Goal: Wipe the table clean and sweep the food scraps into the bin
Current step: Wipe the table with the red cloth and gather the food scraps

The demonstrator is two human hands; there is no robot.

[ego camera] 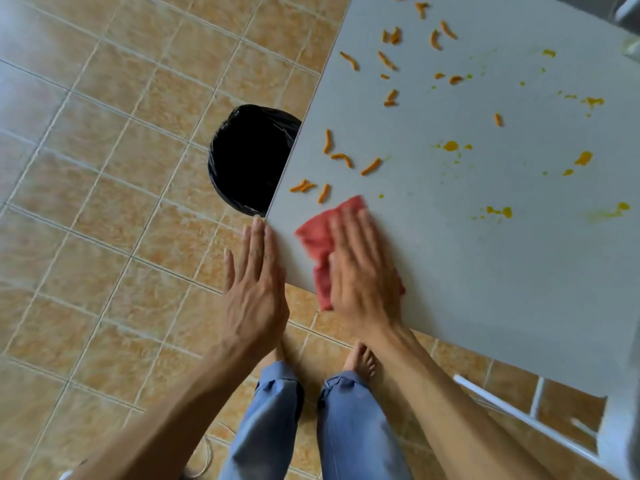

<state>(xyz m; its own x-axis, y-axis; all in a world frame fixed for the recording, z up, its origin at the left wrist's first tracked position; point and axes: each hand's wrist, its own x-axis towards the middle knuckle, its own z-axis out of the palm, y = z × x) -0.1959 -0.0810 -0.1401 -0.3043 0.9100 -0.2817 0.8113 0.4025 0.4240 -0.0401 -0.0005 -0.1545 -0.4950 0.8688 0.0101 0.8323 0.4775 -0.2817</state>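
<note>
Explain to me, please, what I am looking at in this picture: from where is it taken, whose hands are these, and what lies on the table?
The picture comes from a camera worn on a person's head, looking down, so you see that person's own arms, trouser legs and bare feet. No machine is involved. The right hand lies flat on a crumpled red cloth and presses it on the pale grey table top. The left hand is open, held beside the table's edge, and holds nothing. On the table lie many small orange stick-shaped food scraps and yellow-orange sauce-like splashes. On the tiled floor, partly under the table's edge, stands a round bin lined with a black plastic bag.
</note>
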